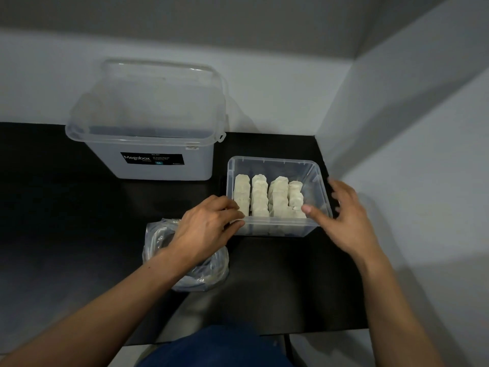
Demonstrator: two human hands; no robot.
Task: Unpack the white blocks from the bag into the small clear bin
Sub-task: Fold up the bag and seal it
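I see both hands on the bin (274, 161), which sits on the black worktop (66, 207) near the corner of the walls. The left hand (209, 226) has curled fingers at the bin's near left corner, with the thumb along the near rim. The right hand (344, 215) straddles the near right corner, thumb over the rim and spread fingers against the outer right wall; those fingers are blurred. The blocks (267, 197) stand in four rows inside the bin. The bag (158, 237) lies crumpled under my left wrist, just beside the bin; I cannot tell what it holds. A big tub (148, 165) stands behind, its lid open.
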